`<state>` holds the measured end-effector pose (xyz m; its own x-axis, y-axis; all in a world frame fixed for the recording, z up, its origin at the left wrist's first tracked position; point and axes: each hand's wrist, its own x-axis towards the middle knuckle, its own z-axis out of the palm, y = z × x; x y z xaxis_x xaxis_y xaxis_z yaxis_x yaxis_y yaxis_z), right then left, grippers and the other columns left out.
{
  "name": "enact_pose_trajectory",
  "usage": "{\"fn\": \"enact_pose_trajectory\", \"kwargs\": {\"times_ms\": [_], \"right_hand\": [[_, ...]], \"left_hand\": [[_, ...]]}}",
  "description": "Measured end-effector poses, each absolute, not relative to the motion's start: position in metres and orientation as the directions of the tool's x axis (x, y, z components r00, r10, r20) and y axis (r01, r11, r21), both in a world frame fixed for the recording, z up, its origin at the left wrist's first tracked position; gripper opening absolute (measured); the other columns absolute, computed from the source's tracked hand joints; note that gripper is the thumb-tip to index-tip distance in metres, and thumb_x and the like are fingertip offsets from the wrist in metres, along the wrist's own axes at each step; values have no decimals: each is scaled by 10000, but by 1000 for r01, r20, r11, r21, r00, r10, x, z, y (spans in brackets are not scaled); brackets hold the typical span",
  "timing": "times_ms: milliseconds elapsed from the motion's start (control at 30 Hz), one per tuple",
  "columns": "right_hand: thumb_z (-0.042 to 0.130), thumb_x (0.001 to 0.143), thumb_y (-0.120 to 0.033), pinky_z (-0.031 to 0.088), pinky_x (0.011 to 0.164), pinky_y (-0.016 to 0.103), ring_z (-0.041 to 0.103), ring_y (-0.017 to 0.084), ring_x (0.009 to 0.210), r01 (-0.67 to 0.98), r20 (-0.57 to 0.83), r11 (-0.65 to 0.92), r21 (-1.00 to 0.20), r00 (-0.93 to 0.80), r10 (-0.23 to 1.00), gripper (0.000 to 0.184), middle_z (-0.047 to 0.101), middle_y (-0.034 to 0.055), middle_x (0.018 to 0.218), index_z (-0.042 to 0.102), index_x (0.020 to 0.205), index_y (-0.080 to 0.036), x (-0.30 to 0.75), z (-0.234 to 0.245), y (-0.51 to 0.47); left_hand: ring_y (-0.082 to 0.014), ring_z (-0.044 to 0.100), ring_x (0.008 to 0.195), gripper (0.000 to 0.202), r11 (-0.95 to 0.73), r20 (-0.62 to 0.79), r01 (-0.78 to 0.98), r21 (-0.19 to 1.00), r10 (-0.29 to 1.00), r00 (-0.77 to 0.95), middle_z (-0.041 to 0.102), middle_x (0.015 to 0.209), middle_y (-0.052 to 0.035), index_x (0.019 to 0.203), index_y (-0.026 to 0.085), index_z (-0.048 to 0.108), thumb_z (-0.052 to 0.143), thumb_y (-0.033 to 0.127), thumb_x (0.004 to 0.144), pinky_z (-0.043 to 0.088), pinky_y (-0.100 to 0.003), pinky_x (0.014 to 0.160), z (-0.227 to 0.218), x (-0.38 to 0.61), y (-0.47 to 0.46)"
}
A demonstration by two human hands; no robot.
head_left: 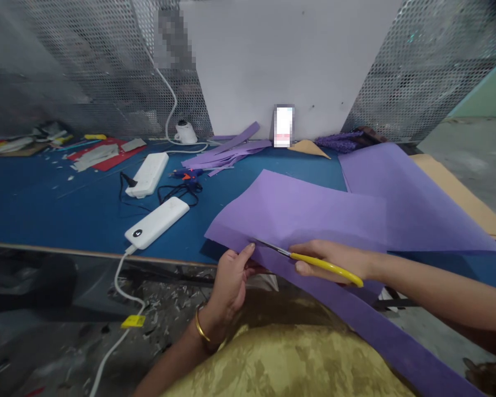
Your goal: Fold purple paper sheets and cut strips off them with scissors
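Note:
A large purple sheet (297,204), which looks like paper or felt, is spread over the table's front edge. My left hand (232,278) pinches its near edge between thumb and fingers, just short of the scissor tips. In my right hand (328,256) are yellow-handled scissors (326,266), with the blades lying along the sheet and pointing left. A long purple strip (380,325) runs from the cut down to the lower right, past my lap. Part of my right fingers is hidden by the scissor handle.
On the blue table (82,212) lie a white power bank (159,221), a white power strip (149,173) and a glue gun (187,173). Purple strips (231,151) and a lit phone (283,127) are at the back. More purple sheets (409,204) lie right, over tan sheets (463,193).

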<state>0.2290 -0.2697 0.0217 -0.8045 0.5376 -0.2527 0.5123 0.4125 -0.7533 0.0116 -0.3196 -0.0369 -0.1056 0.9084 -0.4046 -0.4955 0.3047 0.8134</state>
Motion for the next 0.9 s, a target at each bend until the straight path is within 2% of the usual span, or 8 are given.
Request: {"fn": "enact_pose_trajectory", "kwargs": {"times_ms": [100, 200, 433, 667, 900], "right_hand": [[425, 932, -733, 343, 555, 249, 460, 129, 637, 516, -292, 331, -790, -792, 537, 560, 499, -15, 706, 499, 793, -195, 231, 18, -270], [446, 926, -727, 322, 543, 249, 441, 124, 620, 523, -301, 320, -790, -786, 541, 550, 476, -24, 686, 489, 780, -198, 232, 19, -271], [380, 942, -734, 412, 619, 282, 529, 165, 701, 559, -323, 383, -736, -786, 526, 557, 579, 23, 787, 525, 864, -202, 221, 28, -268], [383, 950, -727, 399, 576, 259, 531, 154, 672, 531, -282, 373, -761, -788, 547, 555, 607, 21, 782, 553, 860, -206, 215, 23, -267], [422, 925, -739, 341, 551, 248, 445, 122, 619, 545, -310, 325, -773, -771, 556, 566, 494, -21, 685, 488, 776, -197, 215, 17, -268]], "left_hand": [[-185, 684, 611, 511, 300, -400, -501, 812, 911, -102, 757, 752, -78, 871, 104, 705, 924, 429, 544, 565, -284, 563, -36, 12, -320], [-186, 682, 608, 502, 298, -399, -496, 815, 911, -108, 757, 746, -74, 878, 106, 711, 917, 428, 552, 553, -274, 545, -36, 13, -320], [-194, 680, 593, 454, 321, -397, -479, 817, 916, -63, 753, 711, -77, 837, 107, 717, 902, 424, 570, 547, -284, 560, -35, 13, -320], [-201, 688, 614, 420, 321, -406, -492, 809, 911, -73, 756, 731, -72, 818, 120, 696, 894, 405, 581, 559, -300, 596, -36, 11, -320], [-223, 714, 690, 405, 318, -399, -482, 816, 914, -72, 761, 757, -58, 835, 138, 702, 883, 407, 593, 563, -301, 615, -37, 11, -321]]}}
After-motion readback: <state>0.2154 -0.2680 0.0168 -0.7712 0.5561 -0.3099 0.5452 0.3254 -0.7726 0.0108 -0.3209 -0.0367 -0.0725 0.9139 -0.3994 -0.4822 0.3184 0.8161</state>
